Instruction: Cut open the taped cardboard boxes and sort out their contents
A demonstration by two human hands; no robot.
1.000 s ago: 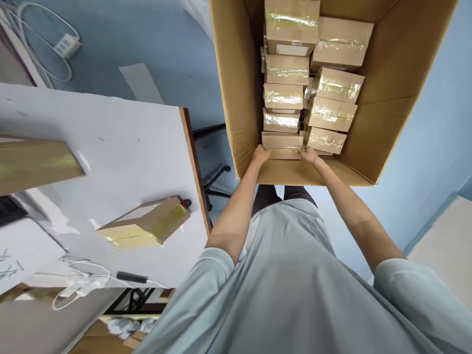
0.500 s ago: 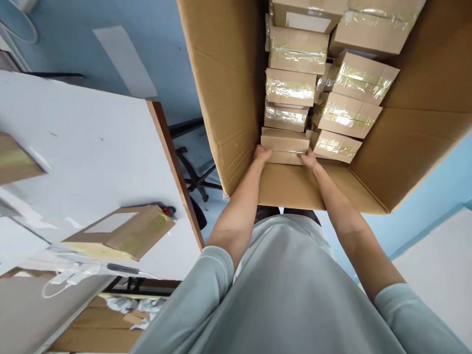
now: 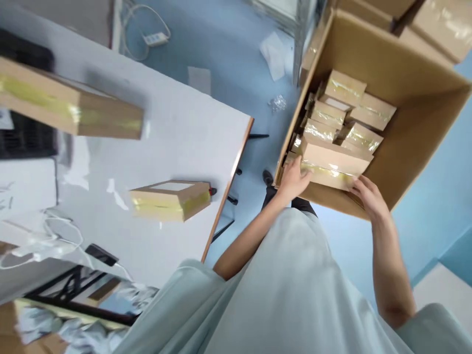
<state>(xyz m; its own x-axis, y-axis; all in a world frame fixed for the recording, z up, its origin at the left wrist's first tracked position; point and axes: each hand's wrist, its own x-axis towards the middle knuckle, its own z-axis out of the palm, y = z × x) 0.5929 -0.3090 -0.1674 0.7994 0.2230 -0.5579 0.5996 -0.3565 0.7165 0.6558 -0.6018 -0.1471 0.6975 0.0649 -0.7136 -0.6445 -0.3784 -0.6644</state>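
Observation:
A taped brown cardboard box (image 3: 334, 162) is held between my two hands, near the top of the large open carton (image 3: 416, 64). My left hand (image 3: 295, 178) grips its left end, with the thumb on the taped front side. The fingers of my right hand (image 3: 369, 197) press against its right end. Below and beyond it, inside the carton, lie several smaller-looking taped boxes (image 3: 344, 88) in rows. The held box hides part of the carton's near floor.
To the left is a white table (image 3: 191, 142) with a brown edge. On it are a taped box (image 3: 169, 201), another taped box (image 3: 73, 103), a black phone-like object (image 3: 101, 255) and white cables. Further boxes (image 3: 442, 29) stand behind the carton.
The box between my hands has risen from the carton's bottom and looks larger. My hands are now higher and farther apart. My view has turned, showing more of the table and floor.

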